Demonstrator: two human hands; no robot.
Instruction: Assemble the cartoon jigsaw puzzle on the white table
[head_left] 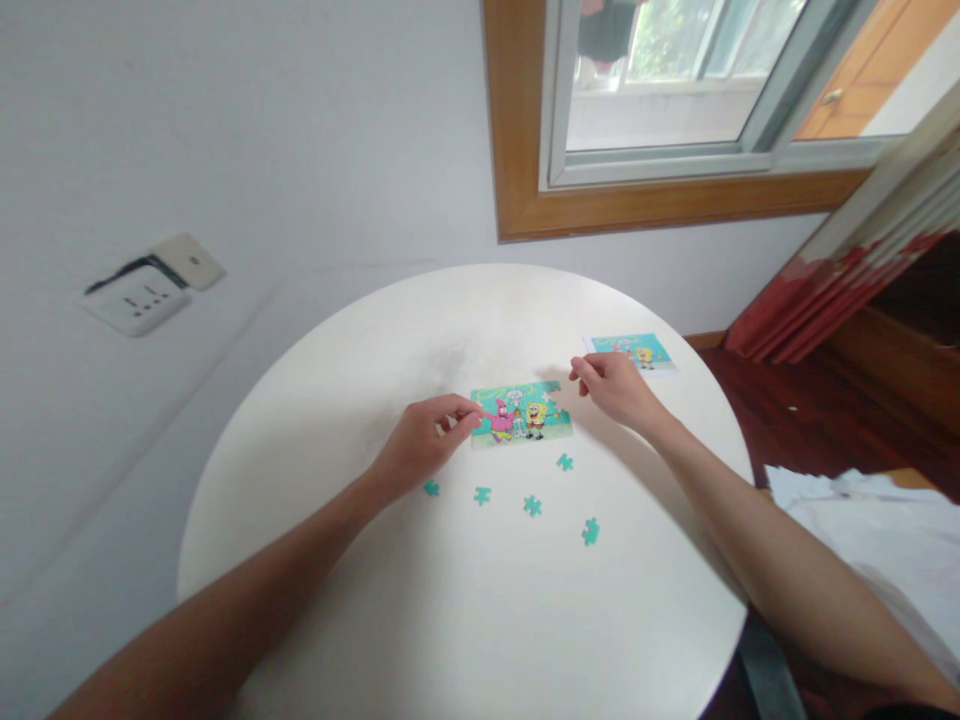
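Note:
A partly assembled jigsaw puzzle (517, 425) lies flat on the round white table, showing a pink starfish figure and a yellow square figure on turquoise. Gaps show white near its upper right. My left hand (424, 435) is closed in a pinch at the puzzle's left edge; whatever sits between its fingertips is hidden. Just right of the puzzle's upper right corner, my right hand (615, 385) is also pinched, its contents too small to make out. Several loose turquoise puzzle pieces lie nearer me, among them one piece (565, 462) below the puzzle and another (591, 531) further right.
A printed reference picture (651, 352) lies behind my right hand on the white table (465, 620). The wall with a socket (139, 300) and a wood-framed window (517, 190) borders the table's far side. White sheets (862, 540) sit lower at the right.

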